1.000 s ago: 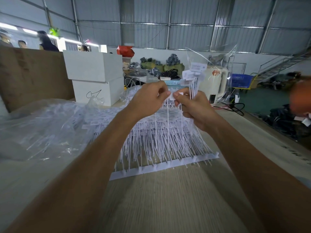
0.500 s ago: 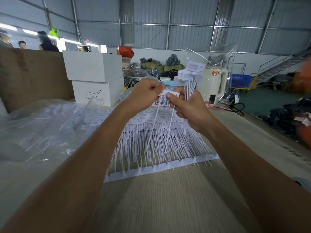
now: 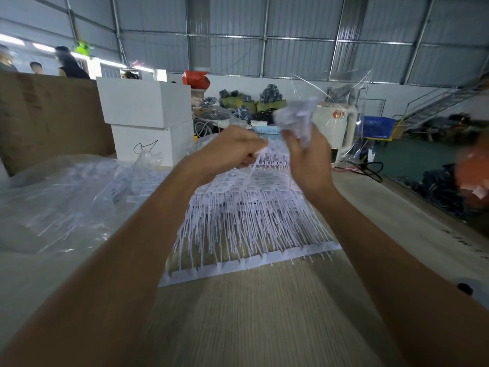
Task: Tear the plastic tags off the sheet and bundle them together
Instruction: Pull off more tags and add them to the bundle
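Note:
A sheet of white plastic tags (image 3: 246, 223) lies on the wooden table (image 3: 251, 319), with its joining strip (image 3: 238, 266) nearest me. Above its far end, my left hand (image 3: 230, 152) pinches a single loose tag (image 3: 251, 168) whose thin tail hangs down. My right hand (image 3: 307, 157) grips a bundle of torn-off tags (image 3: 296, 120), label ends up and blurred by motion. The two hands are a little apart.
Clear plastic bags of more tags (image 3: 60, 197) pile up at the left. Behind them stand two stacked white boxes (image 3: 148, 123) and a brown board (image 3: 39, 120). A clear bag (image 3: 341, 102) rises behind my right hand. The table's right edge (image 3: 423, 207) drops to the floor.
My hands have drawn apart. The tag pulled up from the sheet now hangs free from my left hand, and the bundle in my right hand has swung and blurred.

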Motion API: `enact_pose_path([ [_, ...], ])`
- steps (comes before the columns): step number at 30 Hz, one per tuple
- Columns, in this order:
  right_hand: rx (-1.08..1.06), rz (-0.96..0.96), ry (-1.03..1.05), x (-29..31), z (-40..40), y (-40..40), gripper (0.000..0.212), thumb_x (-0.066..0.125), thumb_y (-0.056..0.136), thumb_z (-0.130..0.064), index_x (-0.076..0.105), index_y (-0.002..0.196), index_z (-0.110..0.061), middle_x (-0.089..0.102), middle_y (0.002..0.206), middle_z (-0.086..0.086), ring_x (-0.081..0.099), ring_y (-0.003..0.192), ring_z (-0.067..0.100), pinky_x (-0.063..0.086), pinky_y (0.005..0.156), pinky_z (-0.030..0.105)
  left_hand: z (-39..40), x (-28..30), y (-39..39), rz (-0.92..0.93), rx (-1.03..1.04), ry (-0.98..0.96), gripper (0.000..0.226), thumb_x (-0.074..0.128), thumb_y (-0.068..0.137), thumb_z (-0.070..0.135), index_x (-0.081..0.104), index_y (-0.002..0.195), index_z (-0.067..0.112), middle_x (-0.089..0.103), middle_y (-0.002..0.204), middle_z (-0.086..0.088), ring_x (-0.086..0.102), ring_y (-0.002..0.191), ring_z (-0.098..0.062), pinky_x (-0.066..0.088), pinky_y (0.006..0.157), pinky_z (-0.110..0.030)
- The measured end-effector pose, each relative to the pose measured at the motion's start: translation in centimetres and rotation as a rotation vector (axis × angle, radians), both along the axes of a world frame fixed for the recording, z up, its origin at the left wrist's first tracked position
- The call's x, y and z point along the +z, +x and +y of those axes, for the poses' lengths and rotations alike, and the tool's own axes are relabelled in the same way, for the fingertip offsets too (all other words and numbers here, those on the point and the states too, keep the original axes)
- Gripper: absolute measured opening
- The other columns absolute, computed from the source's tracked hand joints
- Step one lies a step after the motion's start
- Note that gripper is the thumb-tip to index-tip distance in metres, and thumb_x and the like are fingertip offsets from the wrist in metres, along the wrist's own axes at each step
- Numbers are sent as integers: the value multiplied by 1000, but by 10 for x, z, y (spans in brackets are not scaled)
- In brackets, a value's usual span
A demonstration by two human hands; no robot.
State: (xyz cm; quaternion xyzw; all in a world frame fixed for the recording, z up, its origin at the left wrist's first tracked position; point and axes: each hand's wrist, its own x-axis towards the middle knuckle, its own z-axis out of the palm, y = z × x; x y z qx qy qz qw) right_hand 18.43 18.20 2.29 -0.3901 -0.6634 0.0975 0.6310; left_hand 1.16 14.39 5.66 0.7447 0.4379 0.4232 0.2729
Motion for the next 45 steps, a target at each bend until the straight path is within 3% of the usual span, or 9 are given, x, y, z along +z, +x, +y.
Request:
enact_pose_path([
  [3,95,402,-125,8,5,22,19,52,106,-29,60,112,-13,57,83,-10,53,65,-2,42,56,13,-1,-2,3,137,-26,46,40,57,103,22,49,68,3,44,57,1,47,49,-4,44,56,-13],
  [6,162,368,-162,8,-2,31,12,50,107,-28,56,98,-23,54,76,-1,45,58,4,35,48,15,3,-5,8,272,39,158,39,59,101,30,56,84,-5,53,57,8,49,51,-8,43,57,-17],
  [11,252,500,-173,20,-11,9,14,52,106,-24,56,96,-14,49,66,3,37,48,5,29,43,21,4,-13,10,342,-46,34,23,57,99,45,66,109,27,64,93,11,46,48,-7,59,64,-34],
  [21,397,750,-242,30,-21,1,26,69,95,-38,57,96,-16,50,74,-1,30,44,6,26,40,21,1,-9,10,128,-84,109,23,53,105,22,67,92,9,64,88,12,45,44,3,40,48,-10],
  [25,475,590,-352,19,-22,-3,46,73,92,-40,63,115,-1,41,65,-5,27,45,6,25,39,20,3,-9,9,38,-27,131,28,53,105,26,65,92,5,55,63,23,34,39,-1,38,45,-11],
  [30,356,412,-368,12,-19,-11,40,55,105,-32,62,74,-7,43,52,1,34,41,9,28,42,22,5,-9,15,182,-29,132,26,51,105,28,70,98,13,56,130,31,67,85,-5,62,74,-27],
  [34,242,450,-378,12,-10,0,46,46,108,-34,51,65,-16,45,50,-8,38,43,6,34,46,21,7,-8,7,196,26,75,30,37,110,22,64,122,15,62,78,4,52,59,-9,50,66,-17],
  [40,265,307,-443,-7,-6,-1,36,45,109,-33,58,81,-13,49,57,-4,42,42,7,34,42,21,5,-10,9,312,-39,-47,40,40,104,4,47,141,18,73,93,-6,57,53,2,40,51,-12],
  [45,315,206,-504,-6,-7,1,22,64,97,-37,63,85,-19,39,51,-10,31,44,8,23,42,21,7,-12,3,218,-19,82,33,59,99,8,48,127,21,72,95,2,74,76,-14,55,78,-36],
])
